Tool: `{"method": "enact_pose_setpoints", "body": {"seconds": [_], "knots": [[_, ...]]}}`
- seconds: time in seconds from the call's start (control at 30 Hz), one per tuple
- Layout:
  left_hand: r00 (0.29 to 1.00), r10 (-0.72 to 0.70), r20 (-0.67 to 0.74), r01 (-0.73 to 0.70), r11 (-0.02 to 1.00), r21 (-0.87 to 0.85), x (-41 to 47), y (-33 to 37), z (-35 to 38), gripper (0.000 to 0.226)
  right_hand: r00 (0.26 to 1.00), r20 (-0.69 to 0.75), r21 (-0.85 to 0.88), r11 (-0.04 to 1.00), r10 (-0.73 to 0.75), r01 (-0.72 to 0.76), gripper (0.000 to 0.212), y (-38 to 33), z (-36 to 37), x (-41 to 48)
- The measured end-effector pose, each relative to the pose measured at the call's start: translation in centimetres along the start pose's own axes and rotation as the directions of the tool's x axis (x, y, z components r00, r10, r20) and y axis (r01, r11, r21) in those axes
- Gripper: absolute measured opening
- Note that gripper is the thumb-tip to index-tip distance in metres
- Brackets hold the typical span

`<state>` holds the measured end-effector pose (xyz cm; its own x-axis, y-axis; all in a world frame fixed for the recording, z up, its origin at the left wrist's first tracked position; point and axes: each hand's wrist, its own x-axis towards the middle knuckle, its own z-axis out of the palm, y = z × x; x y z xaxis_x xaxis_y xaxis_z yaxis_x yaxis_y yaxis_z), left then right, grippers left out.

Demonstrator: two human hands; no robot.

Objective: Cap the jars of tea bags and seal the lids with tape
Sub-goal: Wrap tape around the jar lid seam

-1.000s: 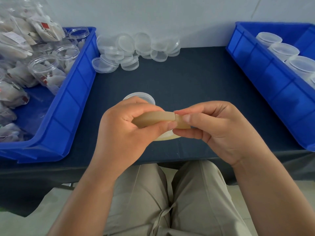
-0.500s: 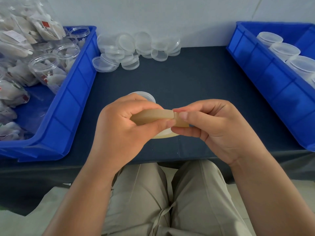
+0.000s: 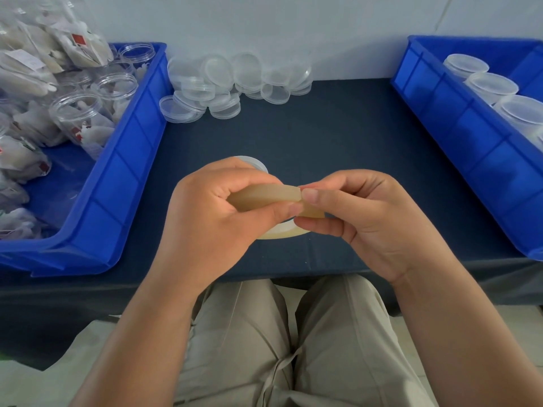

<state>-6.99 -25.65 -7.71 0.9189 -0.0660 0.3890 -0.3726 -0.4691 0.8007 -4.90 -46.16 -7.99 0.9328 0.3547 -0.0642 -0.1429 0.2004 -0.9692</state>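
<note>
A tan roll of tape [image 3: 264,195] is held above the near middle of the dark table. My left hand [image 3: 217,212] grips the roll, fingers curled over its top and thumb under it. My right hand [image 3: 361,215] pinches the roll's right edge between thumb and forefinger. Just behind my left hand a capped clear jar [image 3: 255,163] stands on the table, mostly hidden. Several uncapped jars of tea bags [image 3: 79,113] fill the left blue bin [image 3: 129,160]. Several capped jars [image 3: 490,86] stand in the right blue bin [image 3: 458,133].
A heap of several loose clear lids [image 3: 223,83] lies at the back of the table against the white wall. Bags of tea bags [image 3: 44,51] pile up at the far left. My knees sit under the table's front edge [image 3: 323,274].
Both hands and the tape roll have risen slightly and shifted a little away from me. The grips look the same.
</note>
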Motion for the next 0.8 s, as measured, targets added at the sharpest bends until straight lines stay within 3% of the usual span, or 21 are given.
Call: {"method": "enact_pose_setpoints", "body": {"seconds": [0.8], "knots": [[0.999,-0.036,0.006,0.036,0.999,-0.01,-0.23,0.1,0.01,0.016,1.0,0.006,0.018,1.0,0.022,-0.022,0.011,0.15,-0.14,-0.13]]}}
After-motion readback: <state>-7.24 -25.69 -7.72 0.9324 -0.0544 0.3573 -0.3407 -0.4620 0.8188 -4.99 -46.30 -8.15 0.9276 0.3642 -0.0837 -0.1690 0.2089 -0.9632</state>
